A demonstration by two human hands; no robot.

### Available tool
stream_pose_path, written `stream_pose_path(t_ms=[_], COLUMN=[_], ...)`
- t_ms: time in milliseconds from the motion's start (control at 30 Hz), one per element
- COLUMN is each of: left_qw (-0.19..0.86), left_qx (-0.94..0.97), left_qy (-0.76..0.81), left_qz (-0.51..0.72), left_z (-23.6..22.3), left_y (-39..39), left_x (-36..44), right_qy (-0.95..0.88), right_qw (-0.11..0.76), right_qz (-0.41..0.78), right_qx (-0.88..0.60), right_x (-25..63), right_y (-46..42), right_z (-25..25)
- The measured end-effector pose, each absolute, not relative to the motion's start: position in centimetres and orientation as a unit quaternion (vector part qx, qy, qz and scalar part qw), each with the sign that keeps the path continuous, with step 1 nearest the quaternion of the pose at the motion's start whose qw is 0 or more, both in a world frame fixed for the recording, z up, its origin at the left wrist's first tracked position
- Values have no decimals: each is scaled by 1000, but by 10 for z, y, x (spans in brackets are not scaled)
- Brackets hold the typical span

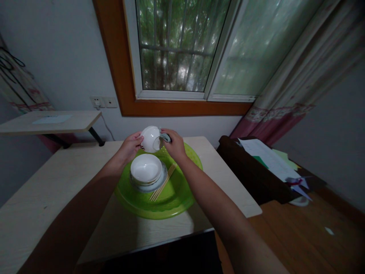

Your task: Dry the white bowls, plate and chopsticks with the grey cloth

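My left hand (132, 145) grips a white bowl (149, 139) by its side, above the far part of a round green tray (171, 213). The bowl is tilted, its foot ring turned to the right. At the bowl's right side, my right hand (174, 144) is closed on a grey-blue cloth (165, 137), which touches the bowl or is very near it. Below the hands, a stack of white bowls (146, 168) stands on a pale plate (163, 177) on the tray. Several light wooden chopsticks (163, 182) lie to the right of the stack.
The tray rests on a pale wooden table (71, 175). A raised shelf (57, 121) stands at the left. Beyond are a wall socket (103, 102) and a window (182, 45). To the right, a dark box-like piece of furniture (242, 171) bears papers (265, 156).
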State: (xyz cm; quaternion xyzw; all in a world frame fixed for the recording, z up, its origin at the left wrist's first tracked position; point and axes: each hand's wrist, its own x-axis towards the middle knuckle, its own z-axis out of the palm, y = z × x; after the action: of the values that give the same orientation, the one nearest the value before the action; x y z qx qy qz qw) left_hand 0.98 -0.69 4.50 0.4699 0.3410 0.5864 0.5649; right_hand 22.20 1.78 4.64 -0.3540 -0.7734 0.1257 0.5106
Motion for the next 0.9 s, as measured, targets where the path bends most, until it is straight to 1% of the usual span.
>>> stream_pose_path(t_ms=[267,333,433,533,600,767,833,900], left_qw=[559,554,549,544,547,557,552,550], left_qx=[459,460,464,461,456,456,455,453], left_qy=[328,323,326,334,338,323,322,330], left_qz=[607,615,614,616,616,615,620,619], left_z=[45,45,45,44,44,42,42,42], left_y=[-4,-3,-2,-2,-2,-1,-1,-2], left_x=[8,7,7,8,8,9,9,10], right_qy=[-880,-872,-827,-793,-801,-873,-863,-825], right_qw=[435,447,500,525,521,450,468,514], right_qz=[13,-2,-8,-8,-11,-16,0,31], right_qx=[-192,-197,-259,-309,-296,-186,-190,-233], right_x=[209,209,215,221,220,207,206,208], right_y=[-2,2,13,20,19,6,6,11], right_z=[50,48,44,42,41,42,42,40])
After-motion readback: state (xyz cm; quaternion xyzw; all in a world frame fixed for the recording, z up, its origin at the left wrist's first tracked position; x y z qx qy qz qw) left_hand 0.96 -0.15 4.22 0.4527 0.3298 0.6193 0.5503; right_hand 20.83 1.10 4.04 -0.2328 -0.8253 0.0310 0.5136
